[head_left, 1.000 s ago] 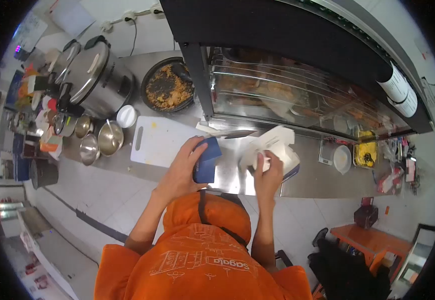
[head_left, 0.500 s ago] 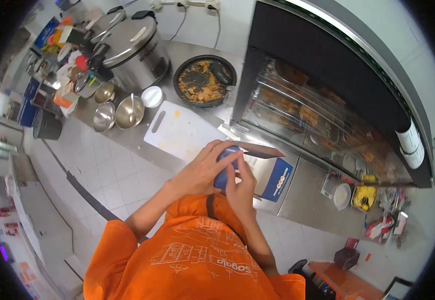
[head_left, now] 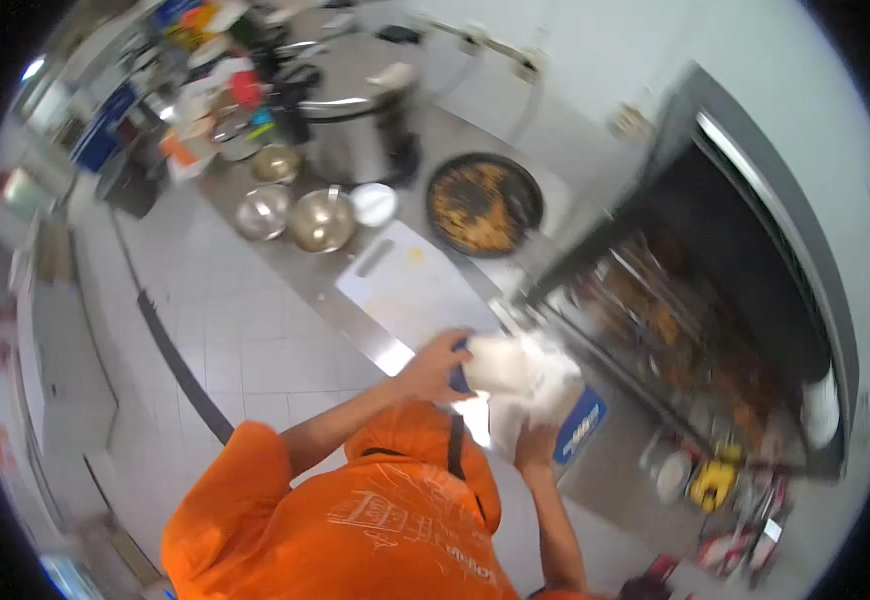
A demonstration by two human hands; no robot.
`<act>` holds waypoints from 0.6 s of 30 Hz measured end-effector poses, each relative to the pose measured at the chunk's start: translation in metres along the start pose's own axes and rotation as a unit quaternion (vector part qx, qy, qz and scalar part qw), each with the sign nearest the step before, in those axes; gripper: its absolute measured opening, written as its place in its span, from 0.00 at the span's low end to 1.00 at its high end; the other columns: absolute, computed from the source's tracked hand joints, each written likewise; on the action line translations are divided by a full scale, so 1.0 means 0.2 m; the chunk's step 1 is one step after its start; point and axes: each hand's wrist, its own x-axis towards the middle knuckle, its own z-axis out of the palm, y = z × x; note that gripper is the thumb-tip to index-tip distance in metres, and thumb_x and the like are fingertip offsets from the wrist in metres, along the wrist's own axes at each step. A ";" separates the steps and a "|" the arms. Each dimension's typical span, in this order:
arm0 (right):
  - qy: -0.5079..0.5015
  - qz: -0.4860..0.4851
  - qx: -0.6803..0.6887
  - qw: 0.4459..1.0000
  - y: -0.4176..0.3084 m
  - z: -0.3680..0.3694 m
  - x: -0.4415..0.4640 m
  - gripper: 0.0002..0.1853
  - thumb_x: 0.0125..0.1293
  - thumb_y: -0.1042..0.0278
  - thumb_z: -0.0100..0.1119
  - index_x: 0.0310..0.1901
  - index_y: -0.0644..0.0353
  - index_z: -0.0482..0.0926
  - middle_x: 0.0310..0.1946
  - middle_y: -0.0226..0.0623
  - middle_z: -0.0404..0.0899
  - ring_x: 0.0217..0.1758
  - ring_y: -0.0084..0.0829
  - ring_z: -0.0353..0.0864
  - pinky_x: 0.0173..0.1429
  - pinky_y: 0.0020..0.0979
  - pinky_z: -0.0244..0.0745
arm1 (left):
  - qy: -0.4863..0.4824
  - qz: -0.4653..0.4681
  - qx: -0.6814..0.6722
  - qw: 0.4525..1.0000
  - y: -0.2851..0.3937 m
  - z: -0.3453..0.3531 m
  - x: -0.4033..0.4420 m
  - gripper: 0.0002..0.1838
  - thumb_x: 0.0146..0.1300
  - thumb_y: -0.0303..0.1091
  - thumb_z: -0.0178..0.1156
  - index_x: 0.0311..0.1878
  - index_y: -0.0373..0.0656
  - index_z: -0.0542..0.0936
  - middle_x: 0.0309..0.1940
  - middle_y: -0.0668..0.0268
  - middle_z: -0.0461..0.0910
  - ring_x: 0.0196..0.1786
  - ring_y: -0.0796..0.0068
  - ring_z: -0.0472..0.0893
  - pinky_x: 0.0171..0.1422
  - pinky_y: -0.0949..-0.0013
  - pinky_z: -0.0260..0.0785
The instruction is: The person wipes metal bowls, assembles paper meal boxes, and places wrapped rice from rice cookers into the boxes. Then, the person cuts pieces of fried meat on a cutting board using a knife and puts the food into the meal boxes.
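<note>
My left hand point(head_left: 437, 366) is closed around a blue and white paper pack point(head_left: 495, 364), which lies on its side with the pale part facing right. Motion blur hides what the pale part is. Right beside it on the counter is an open cardboard box point(head_left: 543, 398) with a blue printed panel point(head_left: 582, 424). At the box's near wall is my right hand point(head_left: 537, 446), its fingers closed on the edge and partly hidden. A white cutting board point(head_left: 410, 285) with yellowish stains lies to the left of the box.
Behind the board stands a black pan point(head_left: 485, 203) of browned crumbly food. Metal bowls point(head_left: 322, 220), a white lid point(head_left: 375, 204) and a large pressure cooker point(head_left: 350, 125) are at the left. A glass display cabinet point(head_left: 695, 290) borders the counter's right side.
My hands have parted. The left hand keeps the blue and white pack, now turned pale side right. The right hand has moved down to the box. The view has shifted and blurred.
</note>
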 end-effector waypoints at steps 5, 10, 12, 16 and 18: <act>-0.036 -0.034 -0.055 0.997 0.23 0.05 -0.02 0.09 0.66 0.63 0.61 0.38 0.51 0.90 0.37 0.41 0.90 0.43 0.42 0.91 0.47 0.42 0.82 | -0.039 -0.001 -0.019 0.999 -0.28 0.30 0.07 0.36 0.51 0.51 0.79 0.56 0.40 0.74 0.74 0.40 0.62 0.74 0.41 0.67 0.73 0.50 0.69; 0.093 -0.013 0.100 0.991 0.48 -0.01 -0.25 0.10 0.68 0.65 0.59 0.44 0.57 0.87 0.34 0.49 0.88 0.40 0.49 0.89 0.46 0.47 0.82 | -0.094 -0.041 0.030 0.994 -0.63 0.63 0.12 0.39 0.55 0.50 0.77 0.63 0.41 0.72 0.76 0.39 0.58 0.77 0.42 0.61 0.75 0.49 0.66; 0.132 0.036 0.190 0.972 0.49 -0.14 -0.38 0.09 0.69 0.68 0.59 0.45 0.60 0.85 0.35 0.51 0.87 0.40 0.48 0.89 0.47 0.45 0.82 | -0.124 -0.114 0.102 0.980 -0.63 0.67 0.14 0.43 0.55 0.49 0.77 0.69 0.41 0.68 0.77 0.40 0.57 0.78 0.43 0.60 0.75 0.47 0.66; 0.275 0.168 0.473 0.820 0.62 0.02 -0.52 0.07 0.72 0.72 0.61 0.46 0.67 0.83 0.37 0.37 0.85 0.40 0.26 0.82 0.45 0.31 0.77 | -0.327 -0.264 0.174 0.890 -0.21 0.51 0.22 0.55 0.55 0.49 0.77 0.80 0.45 0.55 0.80 0.42 0.53 0.81 0.42 0.56 0.76 0.42 0.63; 0.343 0.201 0.630 0.667 0.43 -0.13 -0.55 0.09 0.74 0.69 0.60 0.47 0.66 0.83 0.38 0.29 0.83 0.41 0.21 0.78 0.46 0.29 0.76 | -0.359 -0.175 0.032 0.916 0.08 0.34 0.22 0.60 0.52 0.46 0.79 0.82 0.47 0.52 0.81 0.43 0.51 0.81 0.39 0.55 0.78 0.39 0.60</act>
